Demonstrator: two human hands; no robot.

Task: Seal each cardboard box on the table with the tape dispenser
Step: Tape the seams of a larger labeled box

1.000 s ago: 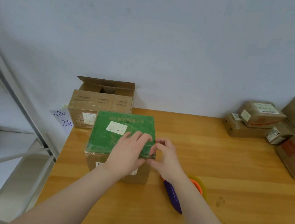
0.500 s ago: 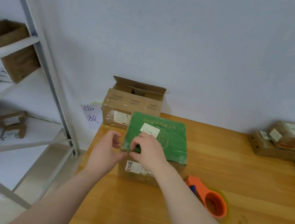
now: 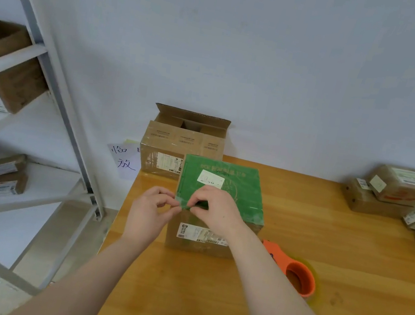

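We see left hand (image 3: 149,209) and right hand (image 3: 215,208) pinching side by side at the near-left top corner of the box (image 3: 234,189) on the desk (image 3: 323,245), so we judge 1 box being prepped; next needs grabbing the dispenser (image 3: 296,275), unheld on the desk to its right.

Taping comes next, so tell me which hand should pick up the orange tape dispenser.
Likely the right hand. The orange plastic tape dispenser lies beside that forearm, right of the green-topped cardboard box; the left hand is at the box's left corner, farther away.
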